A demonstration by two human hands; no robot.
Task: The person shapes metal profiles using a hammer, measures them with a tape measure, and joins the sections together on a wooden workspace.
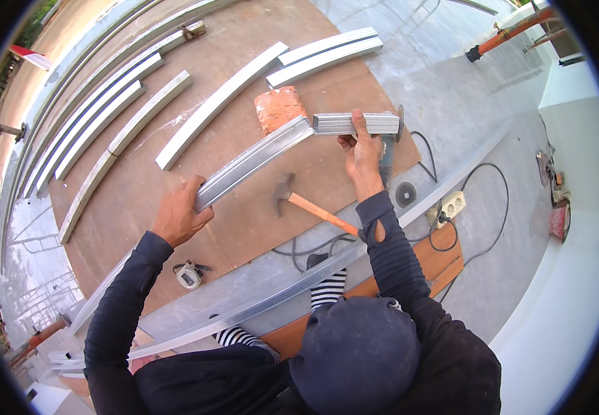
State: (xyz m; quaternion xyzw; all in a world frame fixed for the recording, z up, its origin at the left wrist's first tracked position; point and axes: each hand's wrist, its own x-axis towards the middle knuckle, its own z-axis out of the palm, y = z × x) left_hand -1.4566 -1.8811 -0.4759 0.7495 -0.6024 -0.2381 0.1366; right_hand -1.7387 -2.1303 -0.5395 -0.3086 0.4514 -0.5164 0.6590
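My left hand (180, 213) is closed around the near end of a silver metal channel (256, 162), which slants up and away to the right. My right hand (361, 153) grips a shorter ribbed channel section (341, 124), thumb on top and fingers beneath. The two sections meet at an angle; whether they are still joined there I cannot tell. Just behind the meeting point sits a broken orange brick (278, 108). An angle grinder (386, 158) with a teal body lies beside my right hand, partly hidden by it. Below the channel rests a claw hammer (321, 213) with a wooden handle.
Several metal channels (220, 104) lie across the brown board (237, 242). A tape measure (189, 275) is near my left forearm. A loose disc (405, 194), cables and a white power strip (449, 206) are at right. One long channel (278, 294) crosses close to my feet.
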